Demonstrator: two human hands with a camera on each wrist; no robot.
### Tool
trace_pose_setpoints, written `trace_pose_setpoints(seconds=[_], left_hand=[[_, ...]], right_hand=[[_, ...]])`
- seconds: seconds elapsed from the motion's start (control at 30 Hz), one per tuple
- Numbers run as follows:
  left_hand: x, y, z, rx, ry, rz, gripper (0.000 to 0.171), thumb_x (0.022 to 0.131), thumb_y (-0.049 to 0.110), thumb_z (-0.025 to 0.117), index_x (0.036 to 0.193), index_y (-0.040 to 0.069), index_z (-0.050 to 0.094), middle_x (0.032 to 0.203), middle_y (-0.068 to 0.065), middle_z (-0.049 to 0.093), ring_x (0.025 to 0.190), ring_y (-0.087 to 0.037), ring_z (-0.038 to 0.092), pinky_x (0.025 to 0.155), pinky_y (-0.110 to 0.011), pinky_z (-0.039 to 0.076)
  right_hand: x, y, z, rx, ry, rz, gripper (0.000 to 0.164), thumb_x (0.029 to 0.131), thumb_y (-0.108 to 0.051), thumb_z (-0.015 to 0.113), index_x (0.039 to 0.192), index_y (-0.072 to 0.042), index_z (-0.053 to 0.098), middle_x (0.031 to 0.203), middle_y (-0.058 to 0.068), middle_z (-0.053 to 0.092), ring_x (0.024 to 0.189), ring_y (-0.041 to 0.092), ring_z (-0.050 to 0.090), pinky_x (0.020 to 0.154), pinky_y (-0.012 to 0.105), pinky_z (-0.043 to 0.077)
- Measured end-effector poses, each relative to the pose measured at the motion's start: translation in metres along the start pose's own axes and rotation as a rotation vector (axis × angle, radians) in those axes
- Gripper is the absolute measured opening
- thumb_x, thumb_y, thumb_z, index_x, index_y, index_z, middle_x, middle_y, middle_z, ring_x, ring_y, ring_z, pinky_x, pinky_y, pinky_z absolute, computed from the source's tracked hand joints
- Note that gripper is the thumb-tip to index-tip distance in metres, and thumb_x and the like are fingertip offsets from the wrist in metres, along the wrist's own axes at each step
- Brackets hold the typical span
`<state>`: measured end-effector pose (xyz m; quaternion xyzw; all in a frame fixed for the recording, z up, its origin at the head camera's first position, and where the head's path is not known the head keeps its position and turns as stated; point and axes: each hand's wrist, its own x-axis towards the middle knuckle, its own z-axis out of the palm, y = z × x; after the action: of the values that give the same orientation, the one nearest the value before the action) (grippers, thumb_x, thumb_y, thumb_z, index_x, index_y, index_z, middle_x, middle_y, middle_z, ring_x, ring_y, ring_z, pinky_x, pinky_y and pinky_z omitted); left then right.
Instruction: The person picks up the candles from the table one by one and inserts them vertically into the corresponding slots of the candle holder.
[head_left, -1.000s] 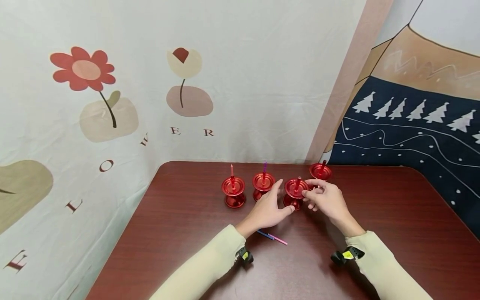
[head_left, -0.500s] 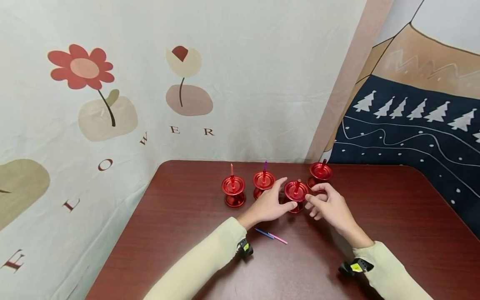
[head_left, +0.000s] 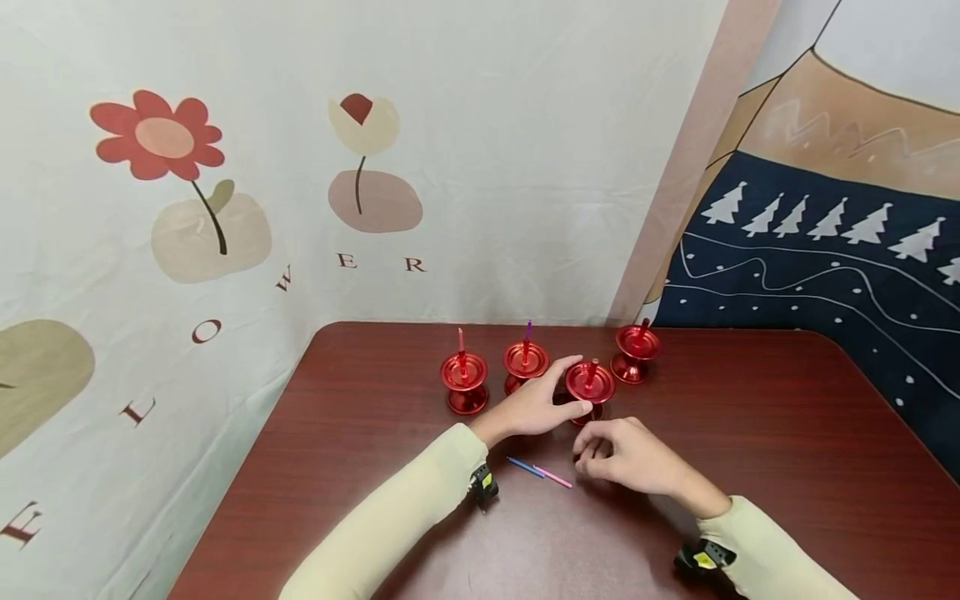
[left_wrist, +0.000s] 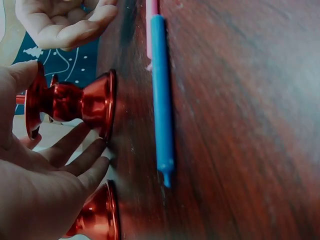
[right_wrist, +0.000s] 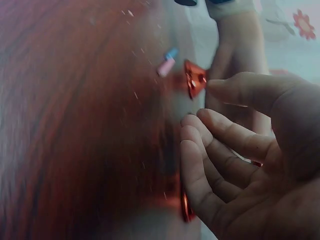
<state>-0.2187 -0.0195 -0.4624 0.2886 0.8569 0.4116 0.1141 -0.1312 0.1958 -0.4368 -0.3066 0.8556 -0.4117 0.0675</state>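
The left hand [head_left: 534, 407] is spread in a wide C about the near candle holder [head_left: 591, 390], which stands upright on the desk [head_left: 757, 433]. In the left wrist view its thumb tip meets the edge of the dish, while the other fingers reach fairly straight along the far side, toward the base; how firmly they press cannot be told. A short stub rises from the middle of that dish.

The right hand [head_left: 628, 455] holds nothing. It hangs in front of the near holder and to its right, fingers loosely bent, with a gap between thumb and fingertips in the right wrist view.

Between the forearms, a blue candle [head_left: 525, 467] and a pink candle [head_left: 553, 477] lie on the desk, their ends meeting. Three more red holders stand upright: the left holder [head_left: 467, 402] carries a slim pinkish candle [head_left: 461, 342], the second holder [head_left: 525, 367], close behind the left hand, a purple candle [head_left: 528, 330], and the right rear holder [head_left: 634, 352] a short dark-red stub.
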Motion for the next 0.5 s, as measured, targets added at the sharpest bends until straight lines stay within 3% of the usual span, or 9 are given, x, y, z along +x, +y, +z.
trace_pose_setpoints(seconds=[0.13,0.3,0.5], left_hand=[[0.004,-0.01,0.001,-0.003,-0.011,0.035,0.084,0.105,0.055,0.071,0.173,0.028,0.031,0.163,-0.006,0.055,0.142,-0.019,0.058,0.116,-0.045,0.048],[-0.007,0.009,-0.008,-0.008,-0.034,0.022,0.079,0.107,0.05,0.069,0.173,0.026,0.031,0.162,-0.01,0.056,0.142,-0.021,0.058,0.116,-0.044,0.048],[-0.01,0.012,-0.011,-0.029,-0.053,-0.006,0.076,0.109,0.046,0.068,0.173,0.029,0.031,0.165,-0.009,0.052,0.146,-0.022,0.055,0.119,-0.043,0.046]], right_hand=[[0.008,-0.002,0.014,-0.031,-0.044,-0.039,0.014,0.086,-0.002,0.085,0.096,-0.009,0.078,0.08,-0.015,0.07,0.072,0.0,0.065,0.066,0.024,0.058],[0.014,-0.004,0.024,-0.084,-0.053,-0.039,0.019,0.081,-0.003,0.091,0.091,-0.011,0.077,0.076,-0.014,0.067,0.071,-0.002,0.063,0.067,0.024,0.056],[0.016,-0.006,0.026,-0.075,-0.068,0.006,0.022,0.08,-0.002,0.092,0.089,-0.013,0.076,0.073,-0.017,0.065,0.067,-0.002,0.062,0.064,0.024,0.055]])
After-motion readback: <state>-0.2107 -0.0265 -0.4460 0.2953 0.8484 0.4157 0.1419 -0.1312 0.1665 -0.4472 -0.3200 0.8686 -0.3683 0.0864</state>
